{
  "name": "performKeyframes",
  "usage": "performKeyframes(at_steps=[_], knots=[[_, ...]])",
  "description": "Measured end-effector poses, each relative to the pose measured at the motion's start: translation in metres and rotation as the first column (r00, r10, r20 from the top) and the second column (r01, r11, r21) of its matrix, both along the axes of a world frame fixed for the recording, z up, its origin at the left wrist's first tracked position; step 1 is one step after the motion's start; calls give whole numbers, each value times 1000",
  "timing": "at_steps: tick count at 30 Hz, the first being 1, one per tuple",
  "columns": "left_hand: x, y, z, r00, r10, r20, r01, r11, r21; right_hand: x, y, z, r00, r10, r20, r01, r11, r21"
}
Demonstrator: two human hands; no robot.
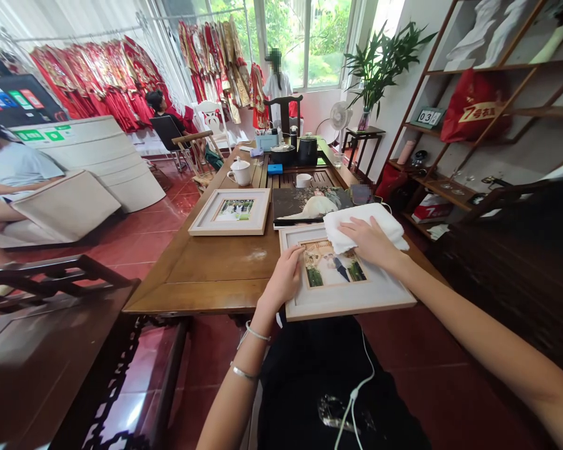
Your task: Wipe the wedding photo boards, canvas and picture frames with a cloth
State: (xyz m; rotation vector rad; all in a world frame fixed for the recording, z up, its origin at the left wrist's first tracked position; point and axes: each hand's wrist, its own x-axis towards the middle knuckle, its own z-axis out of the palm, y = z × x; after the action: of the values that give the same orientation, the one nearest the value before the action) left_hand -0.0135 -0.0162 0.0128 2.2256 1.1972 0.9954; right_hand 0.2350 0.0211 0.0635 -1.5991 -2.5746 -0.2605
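Note:
A pale wooden picture frame [309, 306] with a white mat and a wedding photo lies at the table's near edge, slightly overhanging it. My left hand [285, 275] grips its left side, fingertips reaching over the mat beside the photo. On the frame's upper right rests a folded white towel [380, 222]. My right hand [368, 240] is closed over the towel, pressing it against the frame; its thumb is hard to make out. Just behind lies a dark photo album [288, 203] with a white-gown picture. Another framed photo [206, 215] lies flat to the left.
The wooden table [206, 275] carries a lidded white cup [240, 171], a small white cup [303, 180], a blue box [274, 169] and a black kettle [308, 150]. A wooden chair [42, 350] stands left; shelves [478, 69] line the right. Other people are farther back and left.

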Motion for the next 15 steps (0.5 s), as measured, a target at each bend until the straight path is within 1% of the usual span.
performKeyframes(at_steps=[4, 7, 10, 13, 15], knots=[[2, -2, 1, 999, 37, 4, -37, 999, -9, -1, -3, 2, 1000, 28, -3, -28, 999, -39], [4, -2, 0, 997, 74, 19, -74, 997, -9, 2, -19, 4, 996, 84, -1, -84, 990, -117], [5, -2, -1, 996, 85, 34, -85, 996, -2, 5, -49, 10, 991, 132, -11, -131, 970, -206], [5, -2, -1, 995, 95, 32, -95, 995, -9, 10, -90, 21, 981, 186, -47, -192, 937, -293], [5, -3, 1, 995, 97, 24, -97, 995, -19, 15, -115, 30, 974, 203, -99, -224, 920, -320]])
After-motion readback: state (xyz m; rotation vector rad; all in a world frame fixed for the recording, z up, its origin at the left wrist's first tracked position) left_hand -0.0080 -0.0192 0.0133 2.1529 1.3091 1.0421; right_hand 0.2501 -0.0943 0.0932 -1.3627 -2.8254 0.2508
